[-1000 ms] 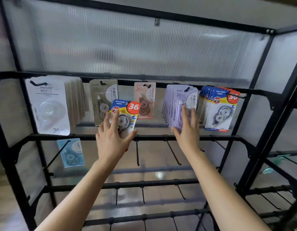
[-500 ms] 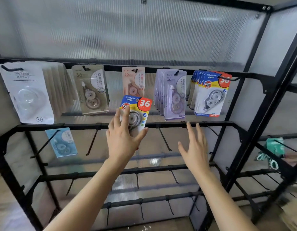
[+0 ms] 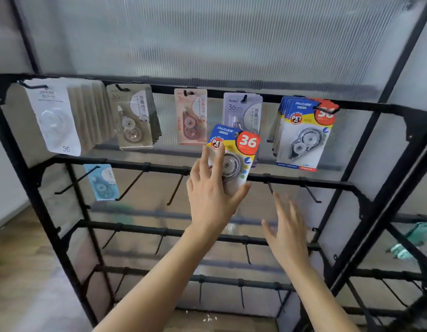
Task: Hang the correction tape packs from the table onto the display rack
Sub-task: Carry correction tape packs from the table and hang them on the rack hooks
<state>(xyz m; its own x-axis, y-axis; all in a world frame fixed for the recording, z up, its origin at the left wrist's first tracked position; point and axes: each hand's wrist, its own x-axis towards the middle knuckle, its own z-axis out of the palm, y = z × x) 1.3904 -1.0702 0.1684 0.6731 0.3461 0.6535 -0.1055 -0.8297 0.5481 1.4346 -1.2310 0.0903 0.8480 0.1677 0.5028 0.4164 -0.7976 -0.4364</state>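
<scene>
My left hand grips a blue-and-yellow correction tape pack marked 36, holding it up in front of the lilac packs on the black display rack. My right hand hovers lower right with fingers spread, holding nothing. A stack of matching blue-and-yellow packs hangs on the top row's right hook. Further left on that row hang a pink pack, beige packs and white packs.
One light blue pack hangs on the second row at the left. The other hooks on the second row and the lower rows stand bare. A ribbed translucent panel backs the rack. Teal items lie at the far right.
My left hand has carried the blue-and-yellow pack rightward toward the lilac packs. My right hand has left the lilac stack and dropped lower.
</scene>
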